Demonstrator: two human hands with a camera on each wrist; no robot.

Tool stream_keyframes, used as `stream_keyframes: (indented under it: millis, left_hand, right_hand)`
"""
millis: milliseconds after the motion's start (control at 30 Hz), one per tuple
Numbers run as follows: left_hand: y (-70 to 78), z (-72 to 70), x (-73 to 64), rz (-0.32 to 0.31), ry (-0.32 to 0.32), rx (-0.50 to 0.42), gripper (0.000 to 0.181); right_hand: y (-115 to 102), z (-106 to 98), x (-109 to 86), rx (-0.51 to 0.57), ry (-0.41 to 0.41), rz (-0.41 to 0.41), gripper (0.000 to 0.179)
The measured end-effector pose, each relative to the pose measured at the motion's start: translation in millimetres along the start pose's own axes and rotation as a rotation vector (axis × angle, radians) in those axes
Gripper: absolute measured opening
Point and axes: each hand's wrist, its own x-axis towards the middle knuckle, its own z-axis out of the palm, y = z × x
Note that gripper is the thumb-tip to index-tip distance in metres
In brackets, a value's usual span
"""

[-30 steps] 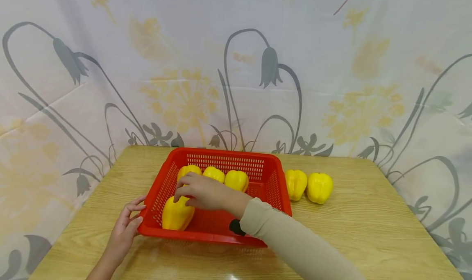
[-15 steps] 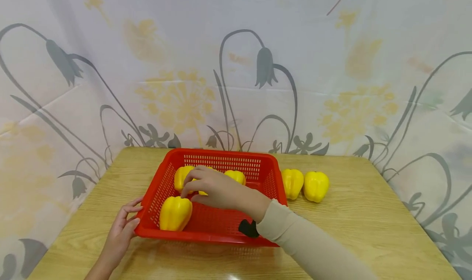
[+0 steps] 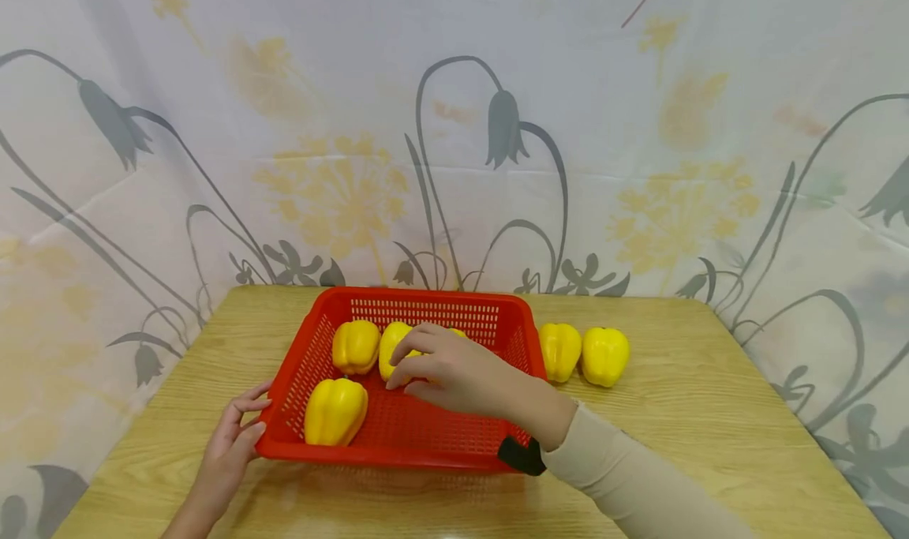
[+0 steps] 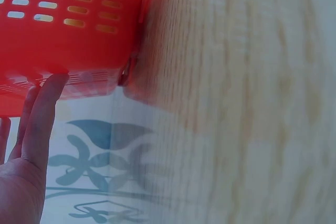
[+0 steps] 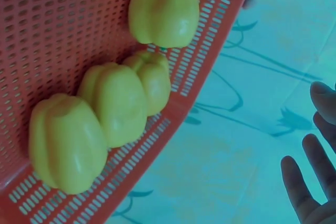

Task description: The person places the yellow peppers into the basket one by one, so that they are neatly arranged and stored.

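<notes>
Yellow bell peppers (image 3: 605,357), two, rest on the wood-grain table (image 3: 696,421), right of the red perforated basket (image 3: 398,458). Your right hand (image 3: 450,369) hovers above it, partly blocking the head view, fingers loosely curved and holding nothing. Your left hand (image 3: 230,440), fingers extended, touches the basket's left side. Inside: three peppers (image 3: 357,347) along the far side, one near left.

Lit softly and evenly in the head view, with highlights on the yellow peppers (image 3: 606,357) and faint shadows beneath. Blurred over the table (image 4: 236,77) in the left wrist view; dimmer, blue-green in the right wrist view.
</notes>
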Motion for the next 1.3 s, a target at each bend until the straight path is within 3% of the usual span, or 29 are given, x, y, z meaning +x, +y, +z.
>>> stream_keyframes:
  millis: [433, 1100, 1233, 1300]
  left_hand:
    - [-0.5, -0.9, 0.1, -0.007, 0.004, 0.006, 0.026]
    - [0.2, -0.5, -0.1, 0.005, 0.003, -0.008, 0.028]
    - [-0.7, -0.4, 0.4, 0.006, 0.001, -0.004, 0.027]
    - [-1.3, -0.4, 0.7, 0.007, 0.002, -0.001, 0.027]
  right_hand:
    - [12, -12, -55.0, 0.018, 0.074, 0.073, 0.024]
    - [33, -13, -134.6, -0.023, 0.281, 0.186, 0.037]
    - [37, -14, -146.7, -0.026, 0.301, 0.222, 0.036]
    - [39, -15, -152.5, -0.037, 0.303, 0.243, 0.026]
